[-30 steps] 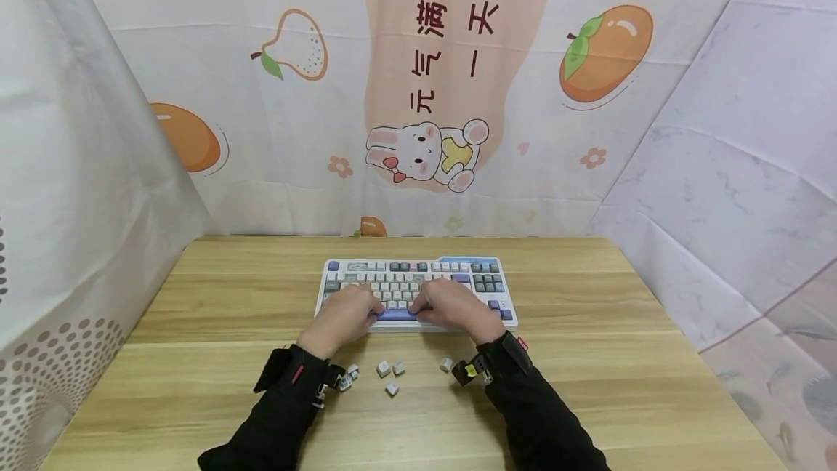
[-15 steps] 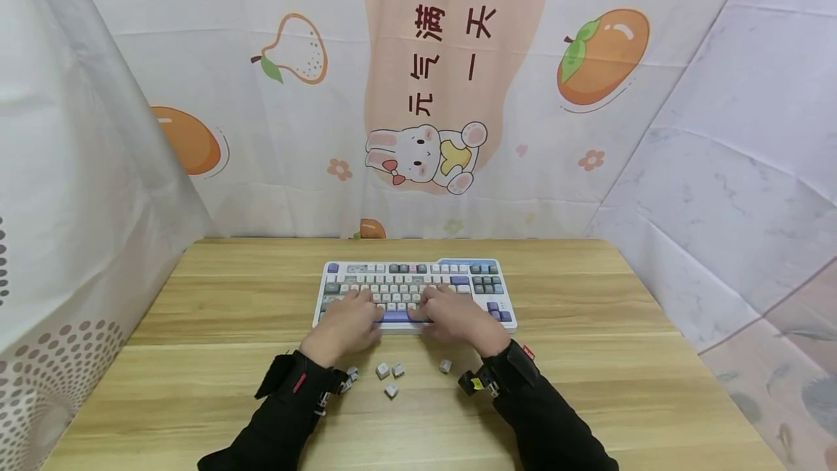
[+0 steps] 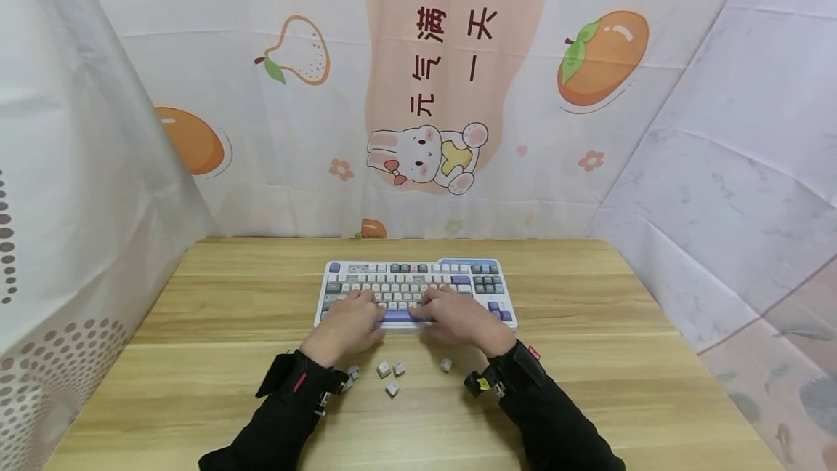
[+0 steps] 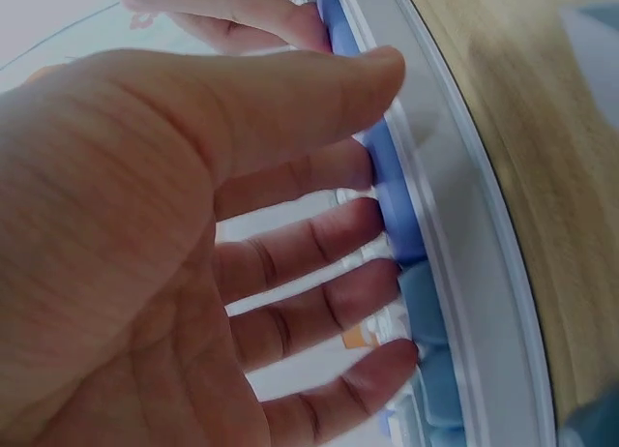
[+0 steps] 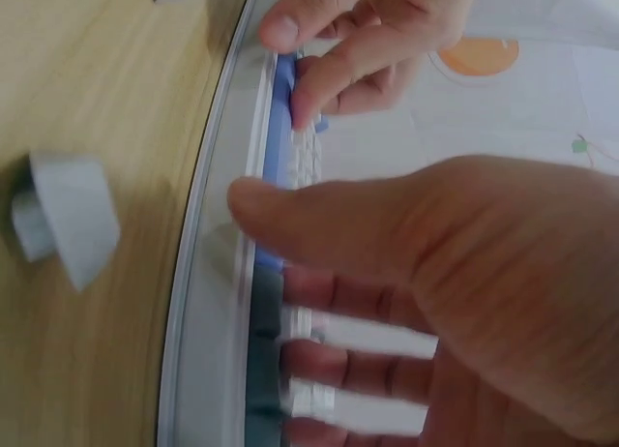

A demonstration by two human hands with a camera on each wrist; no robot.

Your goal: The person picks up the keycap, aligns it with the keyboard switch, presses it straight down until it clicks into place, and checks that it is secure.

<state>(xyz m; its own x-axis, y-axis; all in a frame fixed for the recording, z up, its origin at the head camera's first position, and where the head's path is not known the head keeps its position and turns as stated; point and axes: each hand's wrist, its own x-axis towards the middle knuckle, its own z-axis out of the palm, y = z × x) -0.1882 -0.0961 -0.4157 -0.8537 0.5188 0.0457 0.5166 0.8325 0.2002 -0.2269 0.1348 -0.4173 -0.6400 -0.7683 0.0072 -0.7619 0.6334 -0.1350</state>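
A white keyboard [image 3: 395, 288] with white, grey and purple keys lies near the table's middle. My left hand [image 3: 348, 320] is over its left half; in the left wrist view its slightly bent fingers [image 4: 334, 297] reach the bottom-row keys by the purple space bar [image 4: 395, 200]. My right hand [image 3: 460, 318] is over the right half, and the right wrist view shows its fingertips [image 5: 305, 358] at the grey-green keys beside the space bar. Both thumbs extend towards the keyboard's front rim. Neither hand grips anything. The hands hide many keys.
Several loose keycaps [image 3: 383, 369] lie in front of the keyboard, one [image 3: 446, 365] nearer the right wrist. Some lie partly behind the left wrist strap [image 3: 336, 381]. The wooden table [image 3: 575, 355] meets printed curtains [image 3: 294, 187] behind and at the sides.
Both hands have drawn slightly nearer the person, and their fingers show more over the keys. The right forearm has shifted a little to the right. Keyboard and loose keycaps stay put.
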